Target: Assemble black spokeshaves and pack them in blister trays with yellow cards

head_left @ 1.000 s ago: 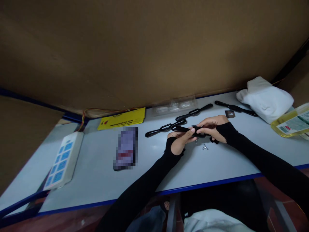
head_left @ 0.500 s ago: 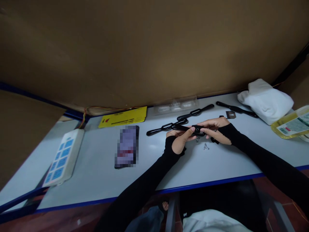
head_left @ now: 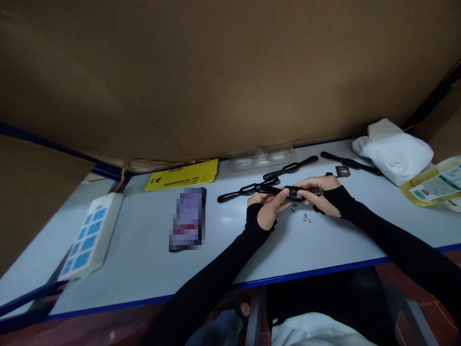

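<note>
One black tool [head_left: 293, 191] is finger-pinched by the left hand [head_left: 265, 210] and right hand [head_left: 320, 194] — likely to steady its middle — with wing screws [head_left: 306, 218] near.

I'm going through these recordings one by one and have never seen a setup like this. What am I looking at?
There is no machine here: a person works with bare hands in black sleeves. The one camera is worn on the head, looking forward and down.

The left hand holds a black handled piece. The right hand has its fingertips on a small black plate with a round mark, at that piece.

On the table lie three more black handled tools, shiny winged screws, a yellow printed sheet, a pixelated flat object, a power strip, a clear plastic tray, a white cloth and a bottle of yellow liquid.
</note>
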Available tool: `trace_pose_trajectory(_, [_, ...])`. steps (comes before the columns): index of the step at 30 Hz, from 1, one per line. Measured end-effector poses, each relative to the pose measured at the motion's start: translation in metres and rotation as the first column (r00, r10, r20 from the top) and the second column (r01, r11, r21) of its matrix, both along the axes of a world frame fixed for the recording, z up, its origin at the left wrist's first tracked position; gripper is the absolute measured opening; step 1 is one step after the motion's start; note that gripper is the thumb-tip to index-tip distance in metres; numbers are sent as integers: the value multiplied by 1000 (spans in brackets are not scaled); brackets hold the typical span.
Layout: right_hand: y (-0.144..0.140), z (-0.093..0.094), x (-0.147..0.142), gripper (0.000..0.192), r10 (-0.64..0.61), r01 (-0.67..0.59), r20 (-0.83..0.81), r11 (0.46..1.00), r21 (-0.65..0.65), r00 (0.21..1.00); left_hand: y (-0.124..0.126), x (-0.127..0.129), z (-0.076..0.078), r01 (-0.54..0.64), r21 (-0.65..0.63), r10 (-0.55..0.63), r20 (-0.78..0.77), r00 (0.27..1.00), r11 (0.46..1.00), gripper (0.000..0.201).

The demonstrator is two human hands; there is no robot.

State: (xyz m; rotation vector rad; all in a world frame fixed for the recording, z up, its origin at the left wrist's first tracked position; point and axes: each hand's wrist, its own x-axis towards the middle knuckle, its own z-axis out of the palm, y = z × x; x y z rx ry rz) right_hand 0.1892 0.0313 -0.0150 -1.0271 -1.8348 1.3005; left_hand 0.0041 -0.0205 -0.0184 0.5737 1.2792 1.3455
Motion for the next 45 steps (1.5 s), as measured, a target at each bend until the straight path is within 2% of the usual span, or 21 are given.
trace_pose_trajectory(9, [-5,0,-3,35,-32,28,-83,998,-58,996,1,2,3,-16,-13,17,20,1000,1000,49])
trace_pose_trajectory(15, [-5,1,-4,33,-59,58,-46,998,-28,997,1,2,4,-16,-14,16,22,1000,1000,50])
trace_pose_trajectory(20, [-7,5,-4,30,-72,69,-55,997,-46,996,1,2,4,-31,5,31,-11,999,1000,49])
trace_pose_trajectory(27, [-5,1,-5,31,-77,72,-68,994,-77,995,2,2,2,-19,24,19,-6,1000,1000,48])
trace_pose_trajectory(38, [-7,15,-3,34,-54,27,-113,974,-224,992,9,-3,-6,13,68,-12,-12,1000,998,49])
trace_pose_trajectory(45, [-9,17,-4,31,-57,29,-131,979,-203,990,8,-1,-7,-24,117,30,-50,998,993,44])
